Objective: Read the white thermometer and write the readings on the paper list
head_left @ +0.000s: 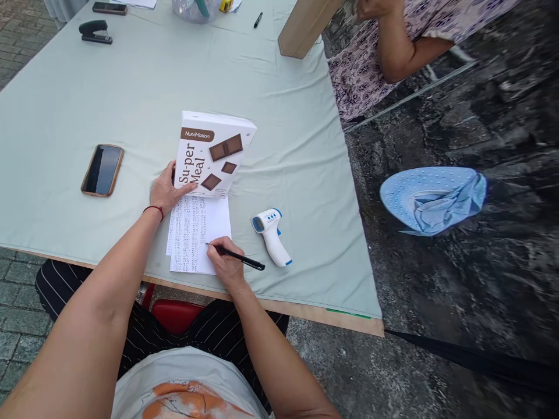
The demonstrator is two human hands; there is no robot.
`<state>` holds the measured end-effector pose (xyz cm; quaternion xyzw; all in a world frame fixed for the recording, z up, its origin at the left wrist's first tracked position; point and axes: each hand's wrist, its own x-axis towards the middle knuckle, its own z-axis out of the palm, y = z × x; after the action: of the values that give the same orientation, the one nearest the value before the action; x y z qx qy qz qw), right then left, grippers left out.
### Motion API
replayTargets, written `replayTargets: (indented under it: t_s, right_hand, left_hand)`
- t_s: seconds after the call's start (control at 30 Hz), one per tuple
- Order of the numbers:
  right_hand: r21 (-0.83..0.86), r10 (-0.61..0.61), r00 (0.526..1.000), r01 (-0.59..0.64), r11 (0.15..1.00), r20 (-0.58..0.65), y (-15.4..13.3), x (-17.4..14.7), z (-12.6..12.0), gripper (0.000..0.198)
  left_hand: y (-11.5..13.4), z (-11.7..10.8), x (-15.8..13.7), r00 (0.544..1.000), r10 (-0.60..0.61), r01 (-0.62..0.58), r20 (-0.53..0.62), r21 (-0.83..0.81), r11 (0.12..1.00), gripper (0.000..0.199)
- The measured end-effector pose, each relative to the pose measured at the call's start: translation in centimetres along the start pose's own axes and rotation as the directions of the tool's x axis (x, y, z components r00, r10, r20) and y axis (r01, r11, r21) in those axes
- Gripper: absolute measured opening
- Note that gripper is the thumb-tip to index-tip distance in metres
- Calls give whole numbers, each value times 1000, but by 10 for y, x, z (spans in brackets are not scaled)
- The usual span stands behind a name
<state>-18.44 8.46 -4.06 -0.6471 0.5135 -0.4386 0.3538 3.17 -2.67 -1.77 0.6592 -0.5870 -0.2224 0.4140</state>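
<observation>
My left hand (pixel 171 187) grips the lower left edge of a white box (pixel 218 154) printed "NutriMotion Su-per Meal", thumb across its front and the other fingers hidden behind. Under and below the box lie sheets of paper (pixel 192 233) covered in small handwriting, the right part of the top sheet blank. A black pen (pixel 244 258) is pinched in my right hand (pixel 227 265), its tip at the writing on the top sheet. Just right of that hand, a white and blue infrared thermometer (pixel 271 235) lies on the table.
The table (pixel 148 87) has a pale green cloth. On it are a smartphone (pixel 102 170), a stapler (pixel 95 32), another phone (pixel 109 8), a marker (pixel 258 20) and a cardboard piece (pixel 305 26). Another person's arm (pixel 395 46) is at upper right. A blue hat (pixel 432 198) lies beyond the table's right edge.
</observation>
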Motion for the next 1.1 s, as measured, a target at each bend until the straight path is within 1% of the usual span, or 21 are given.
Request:
replayTargets:
  t_s: [0.17, 0.3, 0.37, 0.4, 0.47, 0.53, 0.57, 0.63, 0.7, 0.77, 0.8, 0.83, 0.87, 0.9, 0.93, 0.97, 1.0, 1.03, 1.07, 1.1]
  right_hand:
    - [-8, -1, 1000, 1, 1000, 1, 2, -1, 1, 15]
    - [5, -17, 997, 18, 1000, -70, 1, -3, -1, 13]
    - [-10, -56, 993, 55, 998, -101, -2, -2, -7, 14]
    - [-31, -100, 990, 98, 995, -102, -2, -1, -11, 16]
    - [-104, -227, 972, 220, 970, -62, -1, 6, -21, 20]
    - [-214, -334, 942, 331, 919, 27, 5, 18, -31, 28]
    - [-276, -362, 929, 369, 887, 79, 9, 25, -35, 33]
    - [-383, -380, 908, 419, 823, 176, 18, 39, -41, 43]
    - [-437, -390, 887, 462, 772, 248, 23, 50, -44, 49]
    - [-442, -408, 869, 494, 748, 280, 25, 55, -49, 51]
    - [-447, -415, 871, 492, 747, 264, 25, 55, -53, 50]
    - [-467, -412, 884, 466, 751, 220, 25, 53, -59, 48]
    - [-506, -387, 909, 408, 760, 153, 26, 51, -65, 43]
    - [-557, -335, 940, 313, 769, 65, 28, 47, -73, 41]
    - [-616, -247, 969, 179, 767, -25, 32, 44, -80, 46]
    - [-662, -124, 987, 27, 749, -100, 36, 40, -88, 54]
    - [-687, 8, 989, -106, 719, -145, 40, 37, -94, 60]
    - [-695, 131, 978, -208, 688, -163, 44, 35, -99, 61]
    - [-689, 227, 960, -277, 670, -166, 46, 33, -101, 57]
    - [-666, 286, 944, -319, 674, -163, 47, 32, -102, 52]
  left_hand:
    - [0, 0, 0, 1000, -4, 4, 4, 1, 1000, 75]
    - [1, -1, 0, 1000, 0, 0, -1, -4, 1000, 73]
    - [2, -2, 0, 1000, 2, -2, 5, -8, 1000, 71]
    - [2, -2, 0, 1000, 2, -2, 10, -10, 1000, 70]
    - [2, -2, 0, 1000, 3, -3, 16, -8, 1000, 69]
    - [1, -2, 0, 1000, 2, -2, 12, -6, 1000, 69]
    - [2, -2, 1, 1000, 0, 0, 9, -5, 1000, 69]
    - [2, -3, 0, 1000, -5, 5, 8, -9, 1000, 70]
    - [3, -4, 0, 1000, -8, 8, 7, -13, 1000, 69]
    - [4, -4, -1, 1000, -8, 8, 5, -13, 1000, 67]
    - [5, -5, -2, 1000, -9, 9, 5, -13, 1000, 67]
    - [5, -5, -2, 1000, -11, 11, 5, -11, 1000, 67]
    - [5, -5, -2, 1000, -15, 15, 7, -8, 1000, 67]
    - [5, -5, -2, 1000, -20, 20, 9, -5, 1000, 67]
    - [4, -5, -2, 1000, -24, 24, 11, -2, 1000, 66]
    - [4, -4, -2, 1000, -25, 25, 12, -2, 1000, 65]
    - [3, -4, -2, 1000, -23, 23, 14, -5, 1000, 65]
    - [2, -4, -2, 1000, -19, 19, 12, -7, 1000, 64]
    - [2, -4, -2, 1000, -16, 16, 7, -7, 1000, 64]
    - [2, -4, -1, 1000, -14, 14, 2, -6, 1000, 64]
